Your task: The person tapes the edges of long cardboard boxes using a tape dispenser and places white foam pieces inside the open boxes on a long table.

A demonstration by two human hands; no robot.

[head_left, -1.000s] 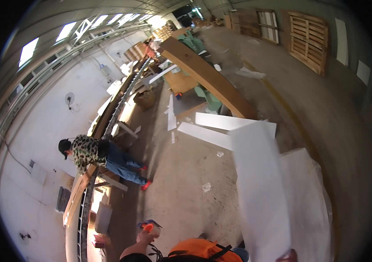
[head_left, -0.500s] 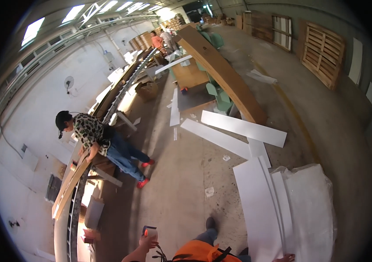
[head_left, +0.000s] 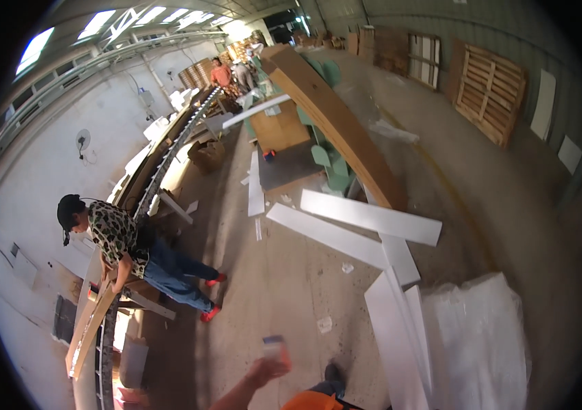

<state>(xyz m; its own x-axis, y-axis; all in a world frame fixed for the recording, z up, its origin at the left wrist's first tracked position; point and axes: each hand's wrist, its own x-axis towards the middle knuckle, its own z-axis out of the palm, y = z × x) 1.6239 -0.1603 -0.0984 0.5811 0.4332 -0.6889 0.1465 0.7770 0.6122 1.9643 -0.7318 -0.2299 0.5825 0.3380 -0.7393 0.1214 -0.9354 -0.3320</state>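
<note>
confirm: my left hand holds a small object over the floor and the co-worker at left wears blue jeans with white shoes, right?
The shoes are red, not white, as the head view shows. Your left hand does hold a small object over the floor, and the co-worker wears blue jeans.

No lettering or numbers were legible. Dark mark [head_left: 315, 86] on brown panel [head_left: 335, 117], upper centre, was too small to read.
</note>
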